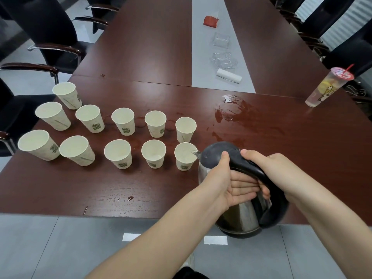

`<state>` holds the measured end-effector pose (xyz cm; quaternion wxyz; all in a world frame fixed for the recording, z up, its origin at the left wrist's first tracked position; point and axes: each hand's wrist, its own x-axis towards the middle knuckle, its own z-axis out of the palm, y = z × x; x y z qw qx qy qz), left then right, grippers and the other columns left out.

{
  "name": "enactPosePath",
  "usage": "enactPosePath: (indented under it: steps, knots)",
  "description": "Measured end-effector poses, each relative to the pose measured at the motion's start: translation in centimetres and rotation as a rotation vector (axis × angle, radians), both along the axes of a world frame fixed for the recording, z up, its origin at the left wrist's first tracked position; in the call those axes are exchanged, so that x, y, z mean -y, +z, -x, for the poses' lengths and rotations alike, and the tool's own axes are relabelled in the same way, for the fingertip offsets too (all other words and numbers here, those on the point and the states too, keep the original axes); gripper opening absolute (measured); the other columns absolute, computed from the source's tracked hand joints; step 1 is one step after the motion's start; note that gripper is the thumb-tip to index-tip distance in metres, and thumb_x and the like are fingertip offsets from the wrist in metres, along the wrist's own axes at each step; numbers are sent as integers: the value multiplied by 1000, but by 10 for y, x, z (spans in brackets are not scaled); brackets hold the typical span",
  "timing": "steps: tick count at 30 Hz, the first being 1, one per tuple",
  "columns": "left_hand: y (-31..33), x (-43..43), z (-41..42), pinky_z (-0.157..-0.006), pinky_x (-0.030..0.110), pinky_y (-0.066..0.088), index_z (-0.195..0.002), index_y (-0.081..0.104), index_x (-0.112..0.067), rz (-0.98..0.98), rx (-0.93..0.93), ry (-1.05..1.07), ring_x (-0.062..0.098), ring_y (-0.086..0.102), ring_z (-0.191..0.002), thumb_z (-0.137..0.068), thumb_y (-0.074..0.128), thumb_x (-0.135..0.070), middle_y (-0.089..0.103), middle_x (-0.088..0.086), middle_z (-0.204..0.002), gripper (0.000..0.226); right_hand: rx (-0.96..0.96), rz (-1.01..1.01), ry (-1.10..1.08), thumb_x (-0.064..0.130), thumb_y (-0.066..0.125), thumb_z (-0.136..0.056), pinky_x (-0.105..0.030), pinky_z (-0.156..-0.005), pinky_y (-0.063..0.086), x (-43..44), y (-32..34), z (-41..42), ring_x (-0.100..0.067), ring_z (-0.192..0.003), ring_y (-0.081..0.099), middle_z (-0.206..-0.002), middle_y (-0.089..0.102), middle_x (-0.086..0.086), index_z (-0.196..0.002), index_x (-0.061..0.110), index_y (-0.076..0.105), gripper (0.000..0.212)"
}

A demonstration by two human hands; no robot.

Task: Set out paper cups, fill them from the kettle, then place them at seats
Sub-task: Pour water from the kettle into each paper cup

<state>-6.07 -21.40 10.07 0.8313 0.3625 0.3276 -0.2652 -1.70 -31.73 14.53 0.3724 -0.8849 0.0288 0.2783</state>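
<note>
A long dark red-brown table (153,184) fills the view. Black armchairs (50,31) stand along its edges, far to the left of the kettle and beyond it on the right.

The steel kettle (241,214), with a black lid and handle, is at the near edge of the table, tipped to the left. My right hand (261,164) is curled around the top of its handle. My left hand (227,184) lies flat against the kettle's side, fingers straight and thumb up on the lid.

Eleven white paper cups (122,120) stand upright in two loose rows, running left from the kettle. The nearest cup (184,158) is just beside the spout, which reaches over its rim. I cannot tell whether water is flowing.

A puddle (231,109) lies on the table just beyond the kettle. A clear plastic drink cup (328,87) with a red straw stands well beyond the kettle, to the right. Farther beyond the kettle, on a grey centre strip, are glass dishes (223,59), a white roll (229,75) and a red packet (211,21).
</note>
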Motion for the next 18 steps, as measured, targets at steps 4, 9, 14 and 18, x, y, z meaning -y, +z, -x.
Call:
enactPosePath:
  steps: [4,9,14,18]
  knots:
    - [1,-1,-1,-56,28,57,-74,64,8,10,-7,8,22,68,-57,-93,23,-67,68,17,-63,87,-10,4,-7,52,60,-83,-23,-42,39,-2,0,-2,-24,-34,43,-38,46,-18,-35,8,51,66]
    - [1,-2,-2,-56,28,57,-74,64,9,21,-14,13,23,67,-60,-94,23,-66,68,18,-64,88,-22,14,-12,51,61,-84,-25,-43,40,-4,2,-4,-23,-34,42,-38,45,-18,-38,6,51,65]
    - [0,-1,-4,-56,28,57,-76,64,9,31,-17,24,24,67,-63,-94,22,-66,68,18,-64,88,-29,40,-5,52,60,-84,-25,-43,40,-5,2,-6,-24,-34,43,-39,46,-18,-43,3,52,64]
    - [-1,-1,-5,-57,29,57,-76,64,9,35,-23,27,25,67,-67,-94,22,-66,68,18,-65,87,-26,54,3,52,60,-84,-25,-42,40,-6,3,-8,-24,-34,43,-39,46,-18,-45,3,53,63]
